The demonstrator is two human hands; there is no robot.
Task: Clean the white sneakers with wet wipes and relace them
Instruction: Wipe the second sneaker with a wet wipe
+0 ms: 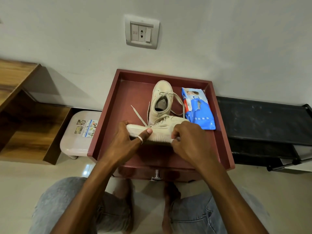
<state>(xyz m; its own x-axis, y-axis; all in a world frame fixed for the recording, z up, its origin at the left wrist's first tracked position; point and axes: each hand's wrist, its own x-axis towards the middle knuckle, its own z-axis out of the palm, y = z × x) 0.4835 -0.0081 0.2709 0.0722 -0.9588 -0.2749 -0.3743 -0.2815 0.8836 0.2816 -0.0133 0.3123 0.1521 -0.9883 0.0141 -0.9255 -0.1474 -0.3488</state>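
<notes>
We judge the sneaker (158, 132) light, soft in the upper and stiff along the sole, so its ends suit gripping. Dull cream-white with loose laces, it lies on its side at the tray's (108, 115) 6 o'clock. Our left hand (125, 139) grips its 9 o'clock end, and our right hand (190, 139) pinches the 3 o'clock end.
</notes>
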